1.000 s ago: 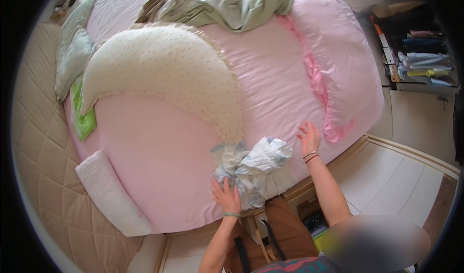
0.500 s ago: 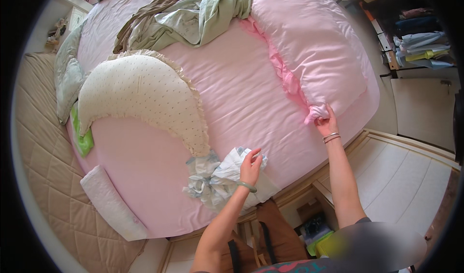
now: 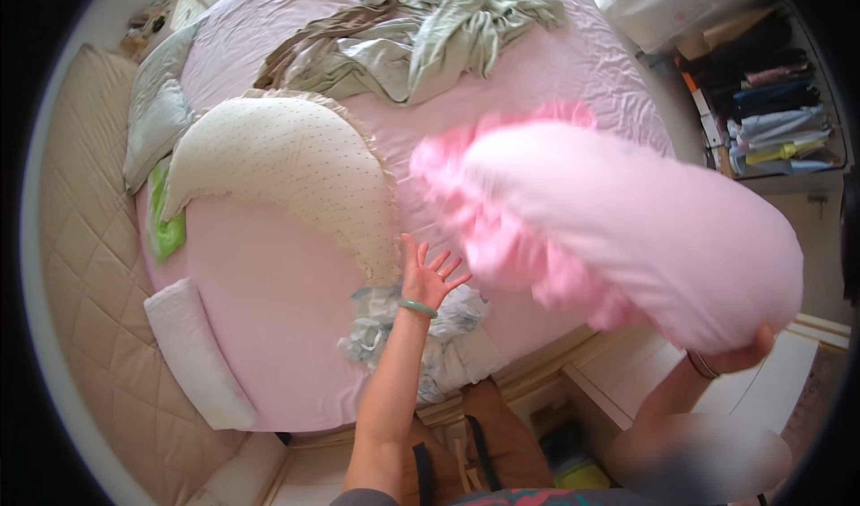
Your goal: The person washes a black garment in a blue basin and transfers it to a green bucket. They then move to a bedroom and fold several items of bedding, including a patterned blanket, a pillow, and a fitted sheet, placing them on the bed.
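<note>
A plump pink pillow with a ruffled edge [image 3: 627, 210] hangs tilted above the right side of the bed, blurred by motion. My right hand [image 3: 751, 352] grips its near right end, and most of the fingers are hidden by the pillow. My left hand [image 3: 430, 275] is open with its fingers spread, holding nothing. It is over the crumpled white and pale blue cloth [image 3: 461, 313], close to the tip of a cream crescent-shaped cushion [image 3: 287, 161] with a frilled border.
A pink sheet [image 3: 260, 282] covers the bed. Green and brown bedding [image 3: 439, 31] lies rumpled at the far side. To the left are a rolled white towel [image 3: 197, 354], a green bag [image 3: 166, 224] and a quilted beige headboard [image 3: 90, 264]. Folded clothes [image 3: 779, 121] fill a shelf at right.
My right hand has lifted the pink pillow off the bed and swung it nearer and to the right. My left hand has moved slightly left and spread its fingers.
</note>
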`<state>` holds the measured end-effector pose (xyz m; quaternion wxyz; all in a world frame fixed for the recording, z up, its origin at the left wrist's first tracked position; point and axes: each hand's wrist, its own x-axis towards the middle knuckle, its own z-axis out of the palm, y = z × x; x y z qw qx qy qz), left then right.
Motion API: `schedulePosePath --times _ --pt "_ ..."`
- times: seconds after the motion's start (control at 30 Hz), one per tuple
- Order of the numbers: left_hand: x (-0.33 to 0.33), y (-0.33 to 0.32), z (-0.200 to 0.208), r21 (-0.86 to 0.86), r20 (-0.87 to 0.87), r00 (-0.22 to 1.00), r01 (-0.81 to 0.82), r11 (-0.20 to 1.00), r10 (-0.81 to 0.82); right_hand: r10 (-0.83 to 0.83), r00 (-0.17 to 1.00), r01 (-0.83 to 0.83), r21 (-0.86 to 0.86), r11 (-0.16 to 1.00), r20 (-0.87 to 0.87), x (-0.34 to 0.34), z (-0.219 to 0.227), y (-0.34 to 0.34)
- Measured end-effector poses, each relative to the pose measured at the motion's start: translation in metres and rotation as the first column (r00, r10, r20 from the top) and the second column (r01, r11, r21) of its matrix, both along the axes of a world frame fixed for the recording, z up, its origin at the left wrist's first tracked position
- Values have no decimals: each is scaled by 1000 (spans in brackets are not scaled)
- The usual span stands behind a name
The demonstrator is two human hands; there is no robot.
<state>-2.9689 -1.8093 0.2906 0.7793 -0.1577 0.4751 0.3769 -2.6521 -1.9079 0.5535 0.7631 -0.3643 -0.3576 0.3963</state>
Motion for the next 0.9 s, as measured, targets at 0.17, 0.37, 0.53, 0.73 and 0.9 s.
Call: schedulePosePath --times 0.17,0.37,0.53,0.73,0.9 --pt "-86 -70 -65 242 437 899 -100 965 -16 406 903 -404 -46 914 139 -58 33 7" --pt "-94 -156 12 198 615 774 36 980 -153 504 780 -475 -175 863 371 -139 43 17" --pt "-181 -246 66 122 844 535 -264 957 40 646 648 -620 -213 755 403 -228 40 42" --pt "-326 -393 90 21 317 749 -619 785 582 775 496 -789 -169 590 391 -364 15 85" --pt "-411 -438 149 239 -231 520 -789 566 822 807 423 -881 -23 473 411 -519 -1 145"
